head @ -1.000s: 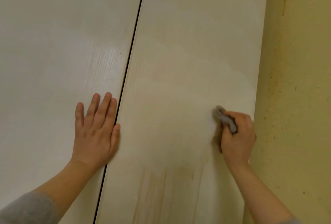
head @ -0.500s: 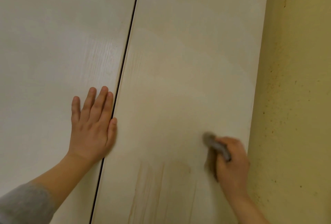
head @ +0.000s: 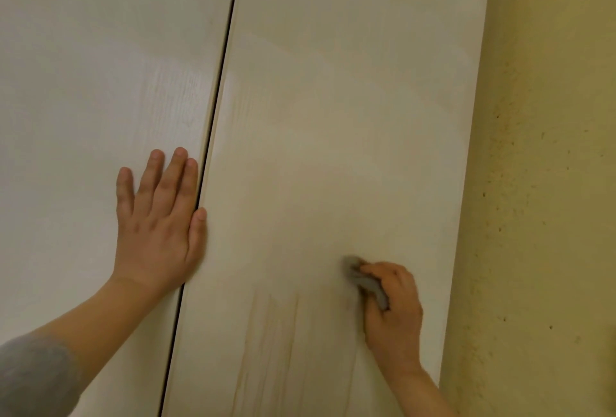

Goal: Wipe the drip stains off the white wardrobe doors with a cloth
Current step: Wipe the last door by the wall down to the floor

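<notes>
Compared with a second ago, the right hand and its grey cloth have travelled down the right door of the white wardrobe and then a little toward the seam between the doors. The left hand has kept its place. Right hand: fingers curled round the bunched cloth, gripping it and pressing it against the door panel, well right of the seam. Brownish vertical drip stains run down the panel between seam and cloth, their upper ends just below the cloth's level. Left hand: flat on the left door just left of the seam, fingers straight and pointing up, thumb tip reaching the seam. A grey sleeve covers the left forearm, far left of the seam. A speckled yellow wall borders the right door on the side away from the seam.
</notes>
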### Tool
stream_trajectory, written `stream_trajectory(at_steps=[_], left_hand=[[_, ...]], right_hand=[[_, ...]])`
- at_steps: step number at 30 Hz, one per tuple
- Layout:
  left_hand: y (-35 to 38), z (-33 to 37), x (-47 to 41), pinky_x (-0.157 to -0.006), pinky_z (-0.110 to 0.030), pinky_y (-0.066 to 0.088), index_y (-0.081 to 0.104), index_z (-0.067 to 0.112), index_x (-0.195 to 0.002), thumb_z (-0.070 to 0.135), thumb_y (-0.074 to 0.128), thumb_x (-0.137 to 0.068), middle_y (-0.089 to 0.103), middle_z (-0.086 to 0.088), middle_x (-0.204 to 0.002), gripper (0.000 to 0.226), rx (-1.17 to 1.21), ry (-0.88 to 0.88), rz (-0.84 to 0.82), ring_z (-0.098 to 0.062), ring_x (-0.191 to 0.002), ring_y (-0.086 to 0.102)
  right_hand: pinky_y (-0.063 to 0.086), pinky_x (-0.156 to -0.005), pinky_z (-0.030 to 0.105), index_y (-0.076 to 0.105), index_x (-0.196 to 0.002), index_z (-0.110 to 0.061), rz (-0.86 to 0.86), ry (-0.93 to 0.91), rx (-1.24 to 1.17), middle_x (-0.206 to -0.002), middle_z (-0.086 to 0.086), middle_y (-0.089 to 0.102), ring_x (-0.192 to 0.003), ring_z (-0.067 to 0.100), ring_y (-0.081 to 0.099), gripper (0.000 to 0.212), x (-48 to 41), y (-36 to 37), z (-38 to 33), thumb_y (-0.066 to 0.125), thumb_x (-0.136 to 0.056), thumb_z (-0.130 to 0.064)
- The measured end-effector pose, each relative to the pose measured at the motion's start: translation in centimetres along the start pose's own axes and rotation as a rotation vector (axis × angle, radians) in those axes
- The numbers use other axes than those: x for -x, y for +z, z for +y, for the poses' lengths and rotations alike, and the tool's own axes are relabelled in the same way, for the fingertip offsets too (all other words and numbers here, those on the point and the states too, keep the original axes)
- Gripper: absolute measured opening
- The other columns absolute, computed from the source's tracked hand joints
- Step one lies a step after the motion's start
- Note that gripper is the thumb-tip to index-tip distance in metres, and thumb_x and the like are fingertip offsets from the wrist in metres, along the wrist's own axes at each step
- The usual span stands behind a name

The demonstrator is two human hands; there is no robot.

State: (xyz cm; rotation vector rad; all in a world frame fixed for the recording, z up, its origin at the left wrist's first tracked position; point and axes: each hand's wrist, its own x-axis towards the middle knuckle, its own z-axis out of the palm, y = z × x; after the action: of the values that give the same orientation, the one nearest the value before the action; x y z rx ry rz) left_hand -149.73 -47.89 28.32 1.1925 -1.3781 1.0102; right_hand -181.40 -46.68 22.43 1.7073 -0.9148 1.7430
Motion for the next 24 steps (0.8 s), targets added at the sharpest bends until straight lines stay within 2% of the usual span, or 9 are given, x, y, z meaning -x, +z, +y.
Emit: stream_trajectory(at_steps=[3,5,7,11,16,19,21,23,24], left_hand=[[0.0,0.0,0.0,-0.122,-0.052,-0.004,0.022,0.004,-0.155,0.034,0.025,-0.097,0.015,-0.012,-0.164,0.065,-0.001,0.0,0.008,-0.031,-0.152,0.006],[0.0,0.0,0.0,-0.122,-0.051,-0.005,0.021,0.004,-0.155,0.034,0.024,-0.097,0.015,-0.012,-0.164,0.065,0.007,-0.003,0.004,-0.03,-0.152,0.005],[0.0,0.0,0.0,-0.122,-0.052,-0.004,0.022,0.004,-0.155,0.034,0.024,-0.097,0.015,-0.012,-0.164,0.065,0.002,-0.002,0.004,-0.031,-0.152,0.006],[0.0,0.0,-0.1,-0.121,-0.052,-0.003,0.023,0.003,-0.154,0.034,0.024,-0.097,0.017,-0.013,-0.163,0.065,0.007,-0.003,0.004,-0.033,-0.151,0.009],[0.0,0.1,-0.1,-0.122,-0.051,-0.005,0.022,0.003,-0.154,0.033,0.024,-0.097,0.016,-0.013,-0.163,0.065,0.01,0.003,-0.001,-0.032,-0.152,0.007],[0.0,0.0,-0.1,-0.121,-0.054,-0.003,0.02,0.003,-0.155,0.034,0.023,-0.097,0.015,-0.013,-0.164,0.066,0.008,0.007,-0.018,-0.032,-0.152,0.006],[-0.1,0.0,0.0,-0.121,-0.055,-0.002,0.018,0.003,-0.155,0.035,0.023,-0.097,0.013,-0.012,-0.164,0.066,0.001,0.008,-0.03,-0.031,-0.152,0.005],[0.0,-0.1,0.0,-0.121,-0.054,-0.002,0.017,0.004,-0.156,0.035,0.022,-0.098,0.011,-0.012,-0.165,0.066,-0.006,0.003,-0.042,-0.03,-0.152,0.003],[0.0,-0.1,-0.1,-0.121,-0.054,-0.002,0.016,0.005,-0.156,0.035,0.022,-0.098,0.011,-0.011,-0.165,0.066,0.0,0.007,-0.048,-0.03,-0.152,0.003]], right_hand=[[0.038,-0.079,0.019,0.067,-0.101,-0.003,0.268,0.219,0.119,-0.1,0.011,0.061,-0.092,0.028,0.057,0.028,-3.7,-1.9,3.1,0.049,-0.08,-0.002],[0.042,-0.083,0.03,0.065,-0.107,-0.001,0.376,0.339,0.18,-0.103,0.017,0.059,-0.096,0.031,0.054,0.029,-5.8,-3.1,5.0,0.052,-0.083,0.01],[0.046,-0.086,0.04,0.064,-0.112,-0.001,0.348,0.355,0.212,-0.107,0.018,0.058,-0.099,0.032,0.053,0.031,-6.4,-3.4,6.1,0.054,-0.085,0.013],[0.037,-0.084,0.029,0.063,-0.112,0.001,0.316,0.314,0.257,-0.105,0.02,0.059,-0.098,0.035,0.052,0.03,-3.8,-2.2,6.4,0.049,-0.086,0.008],[0.049,-0.084,0.05,0.062,-0.11,-0.001,0.317,0.376,0.169,-0.106,0.014,0.059,-0.099,0.032,0.054,0.035,1.0,0.0,3.8,0.042,-0.081,-0.003],[0.049,-0.084,0.04,0.065,-0.108,-0.008,0.247,0.345,0.05,-0.107,-0.002,0.055,-0.099,0.025,0.056,0.033,2.4,1.7,0.0,0.042,-0.085,-0.014],[0.053,-0.078,0.039,0.068,-0.105,-0.015,0.133,0.277,-0.078,-0.106,-0.009,0.057,-0.092,0.023,0.061,0.028,3.0,2.8,-2.6,0.048,-0.086,-0.016],[0.057,-0.062,0.039,0.072,-0.104,-0.019,0.007,0.222,-0.212,-0.104,-0.014,0.059,-0.074,0.024,0.065,0.022,3.1,3.3,-5.0,0.057,-0.09,-0.012],[0.056,-0.054,0.034,0.073,-0.104,-0.02,-0.021,0.212,-0.26,-0.103,-0.014,0.06,-0.064,0.021,0.064,0.02,3.0,3.1,-5.8,0.06,-0.091,-0.011]])
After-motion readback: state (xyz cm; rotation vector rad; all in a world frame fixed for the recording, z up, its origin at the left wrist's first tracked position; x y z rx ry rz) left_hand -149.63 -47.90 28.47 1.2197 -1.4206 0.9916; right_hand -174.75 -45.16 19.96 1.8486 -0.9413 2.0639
